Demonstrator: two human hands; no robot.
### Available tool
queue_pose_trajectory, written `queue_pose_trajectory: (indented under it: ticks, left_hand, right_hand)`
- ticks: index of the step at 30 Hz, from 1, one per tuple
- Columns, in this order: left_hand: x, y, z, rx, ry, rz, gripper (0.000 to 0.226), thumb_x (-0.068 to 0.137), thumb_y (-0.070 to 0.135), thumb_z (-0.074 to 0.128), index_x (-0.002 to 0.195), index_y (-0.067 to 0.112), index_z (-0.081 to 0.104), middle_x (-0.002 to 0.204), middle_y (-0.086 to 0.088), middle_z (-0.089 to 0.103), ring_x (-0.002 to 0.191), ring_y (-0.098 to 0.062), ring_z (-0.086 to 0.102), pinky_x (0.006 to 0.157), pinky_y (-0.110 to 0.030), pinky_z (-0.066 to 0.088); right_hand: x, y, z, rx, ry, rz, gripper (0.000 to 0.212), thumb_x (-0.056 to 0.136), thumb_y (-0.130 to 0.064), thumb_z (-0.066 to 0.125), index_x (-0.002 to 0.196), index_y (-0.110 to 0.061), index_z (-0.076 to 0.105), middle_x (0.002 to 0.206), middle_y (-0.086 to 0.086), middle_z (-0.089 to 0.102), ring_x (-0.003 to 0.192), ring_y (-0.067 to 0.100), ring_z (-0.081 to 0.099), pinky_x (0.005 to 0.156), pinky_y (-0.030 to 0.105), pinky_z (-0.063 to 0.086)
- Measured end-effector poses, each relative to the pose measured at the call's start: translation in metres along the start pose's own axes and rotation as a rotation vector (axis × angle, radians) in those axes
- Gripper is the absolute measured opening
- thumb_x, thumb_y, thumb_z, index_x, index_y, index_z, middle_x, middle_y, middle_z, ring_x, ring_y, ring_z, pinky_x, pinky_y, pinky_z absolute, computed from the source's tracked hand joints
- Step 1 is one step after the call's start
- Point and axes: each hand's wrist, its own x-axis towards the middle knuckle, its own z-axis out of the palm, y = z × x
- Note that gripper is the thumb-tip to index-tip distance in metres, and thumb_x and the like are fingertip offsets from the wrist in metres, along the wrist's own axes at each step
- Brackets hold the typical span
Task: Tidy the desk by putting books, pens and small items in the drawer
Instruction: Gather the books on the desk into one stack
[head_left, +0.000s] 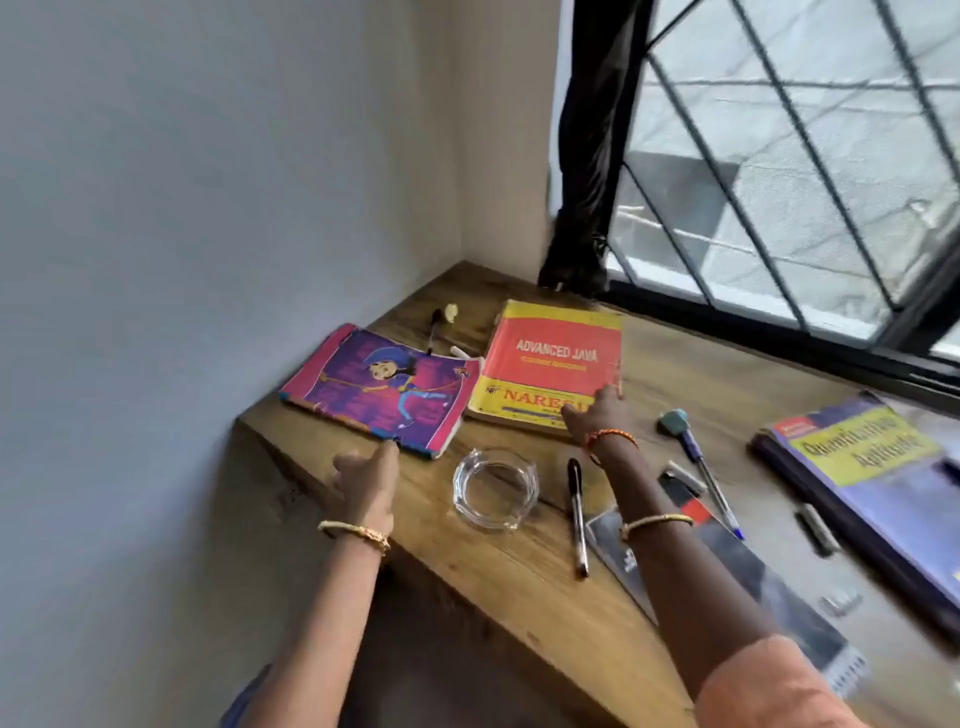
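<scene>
Two books lie at the far left corner of the wooden desk (519, 582). One is a pink and purple cartoon book (384, 384), the other a red and yellow "Advanced Java" book (550, 353). My left hand (369, 483) touches the near corner of the cartoon book with its forefinger and holds nothing. My right hand (597, 413) rests on the near right corner of the Java book, fingers at its edge. A black pen (576, 514) and a blue pen (701, 462) lie near my right forearm. No drawer is in sight.
A glass ashtray (493, 488) stands between my arms. A dark spiral notebook (769, 587) lies partly under my right arm, and a purple and yellow book (878, 467) is at the right. A black marker (434, 325) and small bits lie behind the books. A barred window (779, 182) runs along the back.
</scene>
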Motion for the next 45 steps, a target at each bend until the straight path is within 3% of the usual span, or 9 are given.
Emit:
queue_pose_trajectory:
  ticks: [3, 10, 17, 22, 28, 33, 35, 41, 45]
  left_hand:
    - [-0.002, 0.019, 0.015, -0.133, -0.048, -0.11, 0.042, 0.072, 0.023, 0.062, 0.106, 0.003, 0.049, 0.088, -0.01, 0.05, 0.064, -0.018, 0.048, 0.064, -0.032, 0.049]
    - [0.03, 0.043, 0.039, -0.212, -0.083, -0.268, 0.024, 0.087, 0.017, 0.057, 0.107, 0.009, 0.048, 0.092, -0.008, 0.051, 0.086, -0.02, 0.05, 0.072, -0.033, 0.046]
    - [0.062, 0.032, 0.048, -0.211, -0.065, -0.303, 0.023, 0.086, 0.022, 0.062, 0.102, 0.01, 0.049, 0.075, -0.003, 0.045, 0.063, -0.012, 0.041, 0.053, -0.026, 0.038]
    - [0.079, 0.029, 0.048, -0.275, -0.147, -0.295, 0.037, 0.082, 0.018, 0.069, 0.115, 0.007, 0.056, 0.102, -0.012, 0.065, 0.066, -0.014, 0.055, 0.048, -0.024, 0.045]
    - [0.092, 0.034, 0.048, -0.35, -0.309, -0.343, 0.043, 0.081, 0.008, 0.066, 0.122, 0.008, 0.054, 0.09, -0.007, 0.064, 0.076, -0.019, 0.06, 0.058, -0.034, 0.048]
    - [0.1, 0.027, 0.044, -0.347, -0.325, -0.356, 0.041, 0.083, 0.017, 0.068, 0.12, 0.012, 0.052, 0.094, -0.008, 0.064, 0.079, -0.02, 0.062, 0.058, -0.036, 0.049]
    - [0.1, 0.025, 0.042, -0.354, -0.339, -0.361, 0.042, 0.084, 0.018, 0.068, 0.122, 0.011, 0.051, 0.1, -0.011, 0.065, 0.082, -0.021, 0.062, 0.06, -0.036, 0.049]
    - [0.093, 0.025, 0.042, -0.431, -0.315, -0.289, 0.031, 0.089, 0.008, 0.06, 0.118, 0.013, 0.049, 0.105, -0.01, 0.062, 0.081, -0.019, 0.06, 0.061, -0.036, 0.048]
    - [0.084, 0.03, 0.042, -0.479, -0.296, -0.212, 0.032, 0.092, 0.008, 0.055, 0.122, 0.014, 0.045, 0.114, -0.011, 0.058, 0.081, -0.019, 0.06, 0.063, -0.037, 0.05]
  right_hand:
    - [0.035, 0.008, 0.004, -0.019, 0.014, 0.091, 0.054, 0.078, -0.043, 0.068, 0.118, -0.008, 0.057, 0.118, 0.017, 0.063, 0.109, 0.037, 0.056, 0.092, 0.042, 0.046]
    - [0.1, 0.004, 0.014, -0.077, -0.044, 0.443, 0.106, 0.049, -0.061, 0.082, 0.131, -0.006, 0.043, 0.135, 0.02, 0.046, 0.125, 0.038, 0.042, 0.103, 0.047, 0.034]
    - [0.158, 0.023, 0.011, 0.036, -0.32, 0.501, 0.122, 0.017, -0.062, 0.086, 0.126, -0.019, 0.051, 0.129, 0.008, 0.058, 0.116, 0.034, 0.056, 0.103, 0.053, 0.037]
    - [0.149, 0.013, 0.005, 0.213, -0.423, 0.487, 0.075, 0.063, -0.033, 0.084, 0.127, -0.013, 0.051, 0.123, 0.015, 0.062, 0.109, 0.036, 0.06, 0.098, 0.049, 0.046]
    - [0.148, 0.009, 0.003, 0.131, -0.168, 0.551, 0.085, 0.038, -0.054, 0.09, 0.109, -0.017, 0.06, 0.122, 0.014, 0.056, 0.114, 0.035, 0.055, 0.091, 0.04, 0.049]
    - [0.134, 0.0, -0.014, 0.348, -0.283, 0.487, 0.019, 0.075, -0.017, 0.076, 0.081, -0.008, 0.061, 0.064, 0.01, 0.068, 0.062, 0.027, 0.065, 0.061, 0.034, 0.054]
    - [0.133, 0.001, -0.018, 0.423, -0.293, 0.465, 0.018, 0.075, -0.016, 0.076, 0.084, -0.009, 0.061, 0.052, 0.005, 0.067, 0.049, 0.023, 0.066, 0.046, 0.027, 0.053]
    - [0.136, 0.023, -0.014, 0.529, -0.377, 0.475, 0.05, 0.072, -0.027, 0.077, 0.115, -0.009, 0.059, 0.098, 0.015, 0.072, 0.087, 0.033, 0.07, 0.09, 0.046, 0.053]
    - [0.133, 0.022, -0.015, 0.551, -0.425, 0.495, 0.044, 0.071, -0.035, 0.075, 0.105, -0.012, 0.057, 0.097, 0.015, 0.071, 0.089, 0.034, 0.069, 0.093, 0.047, 0.051]
